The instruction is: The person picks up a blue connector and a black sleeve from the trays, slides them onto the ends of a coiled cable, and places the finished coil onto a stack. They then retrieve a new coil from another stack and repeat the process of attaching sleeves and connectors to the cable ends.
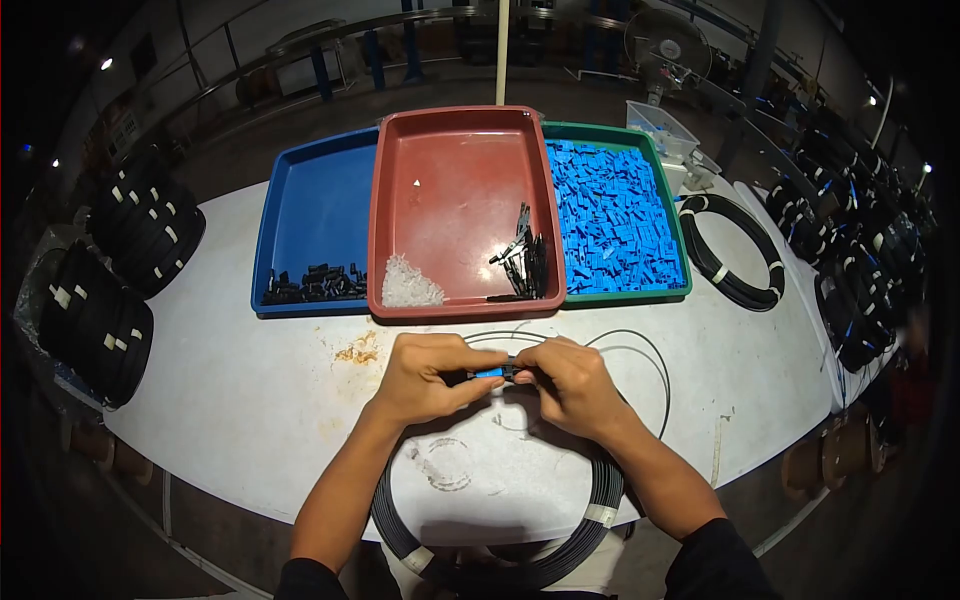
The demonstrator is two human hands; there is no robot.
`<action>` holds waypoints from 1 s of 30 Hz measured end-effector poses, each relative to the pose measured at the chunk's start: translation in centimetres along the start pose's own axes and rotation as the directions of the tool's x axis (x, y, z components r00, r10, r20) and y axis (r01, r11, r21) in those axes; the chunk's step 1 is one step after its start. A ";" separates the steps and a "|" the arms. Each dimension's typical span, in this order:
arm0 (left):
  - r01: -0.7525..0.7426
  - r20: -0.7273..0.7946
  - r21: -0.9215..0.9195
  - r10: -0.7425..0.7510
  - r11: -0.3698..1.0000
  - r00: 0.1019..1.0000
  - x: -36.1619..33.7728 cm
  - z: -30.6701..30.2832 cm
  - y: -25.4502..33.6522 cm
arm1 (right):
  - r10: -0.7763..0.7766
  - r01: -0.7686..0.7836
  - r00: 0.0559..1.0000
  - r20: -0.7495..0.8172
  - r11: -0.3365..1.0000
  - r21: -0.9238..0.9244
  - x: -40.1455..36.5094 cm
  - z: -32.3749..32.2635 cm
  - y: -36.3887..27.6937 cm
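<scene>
Looking down, I find my left hand (425, 375) just below the red tray (450, 200), its grip pinched tight on a blue connector (490, 372). The blue connector is a short, bright block with a black piece at its right end, held over the desk (250, 400) below the red tray's front rim. My right hand (565, 385) has its grip clenched on that black end. A thin black cable (655, 365) loops away below the tray's right corner.

Forearms angle inward, and the left hand (425, 377) and right hand (572, 385) meet, fingertips pinched closed together.
</scene>
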State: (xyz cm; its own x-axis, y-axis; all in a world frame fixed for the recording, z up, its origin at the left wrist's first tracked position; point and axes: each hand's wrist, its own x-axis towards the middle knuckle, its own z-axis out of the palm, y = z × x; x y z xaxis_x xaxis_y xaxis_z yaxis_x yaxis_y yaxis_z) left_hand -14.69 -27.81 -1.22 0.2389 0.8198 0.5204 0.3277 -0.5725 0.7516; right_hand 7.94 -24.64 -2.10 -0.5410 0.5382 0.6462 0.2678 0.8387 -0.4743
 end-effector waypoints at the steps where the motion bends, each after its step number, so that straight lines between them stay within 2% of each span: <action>1: -0.116 0.003 0.051 0.116 0.992 0.993 -0.1 0.3 -0.5 | -0.003 0.003 1.000 0.004 1.000 0.001 0.1 0.0 0.1; 2: -0.234 0.016 0.102 0.234 0.967 0.972 0.1 0.5 -0.8 | -0.033 0.033 0.999 0.001 0.999 -0.028 0.2 0.1 0.1; 4: -0.241 -0.017 0.075 0.242 0.968 0.970 0.0 0.8 -0.3 | -0.077 0.076 0.997 -0.010 0.993 -0.086 -0.1 0.3 0.0; 6: -0.152 -0.077 0.058 0.156 0.987 0.985 -0.1 0.8 0.1 | -0.124 0.121 0.992 -0.018 0.987 -0.102 0.0 0.3 0.0; 7: -0.155 -0.079 0.059 0.159 0.986 0.984 -0.2 0.9 0.1 | -0.177 0.172 0.983 -0.041 0.978 -0.115 0.0 0.3 0.0; 8: -0.085 -0.068 0.038 0.087 0.996 0.994 -0.3 0.9 0.1 | -0.231 0.222 0.971 -0.062 0.967 -0.129 0.1 0.3 0.0; 9: -0.013 -0.055 0.017 0.013 1.000 0.998 -0.4 0.9 0.1 | -0.232 0.223 0.971 -0.060 0.966 -0.129 0.1 0.2 -0.1; 10: -0.012 -0.055 0.016 0.013 1.000 0.998 -0.4 0.9 0.4 | -0.250 0.237 0.965 -0.083 0.962 -0.137 0.1 0.2 -0.2; 12: 0.177 -0.032 -0.127 -0.182 0.976 0.983 -0.3 1.2 1.1 | -0.281 0.260 0.951 -0.131 0.953 -0.155 -0.1 0.0 -0.4; 13: 0.177 -0.030 -0.130 -0.182 0.976 0.983 -0.3 1.5 1.0 | -0.278 0.258 0.952 -0.130 0.954 -0.156 -0.2 0.2 -0.3; 15: -0.132 -0.114 0.004 0.132 0.991 0.985 -0.2 2.1 0.5 | -0.135 0.132 0.985 -0.105 0.991 -0.033 -0.4 0.7 -0.1; 16: -0.131 -0.112 0.002 0.130 0.991 0.985 -0.2 2.0 0.5 | -0.132 0.129 0.986 -0.105 0.991 -0.033 -0.5 0.9 -0.1; 18: -0.369 0.049 0.246 0.369 0.896 0.928 0.1 1.5 0.7 | 0.168 -0.154 0.984 -0.053 0.966 0.207 -0.4 1.2 -0.1; 19: -0.466 0.170 0.395 0.435 0.792 0.884 -0.1 1.2 0.7 | 0.244 -0.240 0.970 0.007 0.949 0.206 -0.3 1.0 0.0; 20: -0.467 0.173 0.392 0.435 0.793 0.884 -0.1 1.2 0.7 | 0.248 -0.243 0.969 0.005 0.948 0.206 -0.2 0.7 -0.1; 22: -0.628 0.287 0.481 0.567 0.611 0.772 0.0 1.2 0.7 | 0.413 -0.455 0.890 0.192 0.807 0.377 0.2 0.0 -0.3; 24: -0.648 0.298 0.502 0.590 0.572 0.751 -0.1 0.9 0.8 | 0.434 -0.495 0.869 0.237 0.776 0.390 0.0 0.2 -0.1; 26: -0.451 0.184 0.390 0.412 0.802 0.892 -0.2 0.6 0.6 | 0.299 -0.317 0.948 0.104 0.910 0.266 -0.1 0.3 -0.4; 27: -0.272 0.068 0.299 0.264 0.915 0.962 -0.4 0.7 0.7 | 0.301 -0.320 0.947 0.111 0.910 0.265 -0.1 0.4 -0.3; 28: -0.085 -0.030 0.181 0.092 0.980 0.995 -0.4 0.8 0.9 | 0.072 -0.073 0.997 0.007 0.986 0.148 0.0 0.6 0.1; 29: 0.077 -0.051 -0.036 -0.079 0.996 0.996 -0.2 1.0 1.2 | -0.175 0.176 0.982 -0.069 0.984 0.006 0.2 0.6 0.3; 30: 0.077 -0.053 -0.038 -0.079 0.996 0.995 -0.2 1.1 1.2 | -0.176 0.177 0.982 -0.066 0.984 0.005 0.1 0.6 0.2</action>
State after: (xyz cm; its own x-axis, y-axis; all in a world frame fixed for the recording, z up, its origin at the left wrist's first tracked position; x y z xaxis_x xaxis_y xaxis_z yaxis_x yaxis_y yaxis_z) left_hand -13.32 -28.69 -0.88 0.1637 0.8616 0.4805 0.3105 -0.5073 0.8039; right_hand 7.45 -24.46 -2.45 -0.5256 0.3863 0.7580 0.1638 0.9203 -0.3554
